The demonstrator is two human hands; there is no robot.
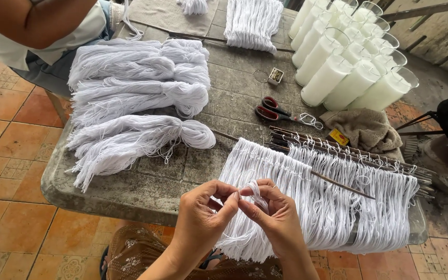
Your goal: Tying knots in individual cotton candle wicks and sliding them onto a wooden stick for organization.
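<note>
Since the white string (256, 191) looks light, limp and easily tangled, it is pinched near its loop between the fingers of the left hand (203, 218) and the right hand (276, 218).

Both hands, left hand (199, 215) and right hand (275, 215), pinch a white string loop (255, 190) (fingers meeting) above hanging strings (333, 207).

Small box (276, 76) (another, yellow (339, 137)) on table (130, 192)

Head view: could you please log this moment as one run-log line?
left hand: pinching white string loop | right hand: pinching same loop | strings hang from sticks | scissors idle on table
</note>
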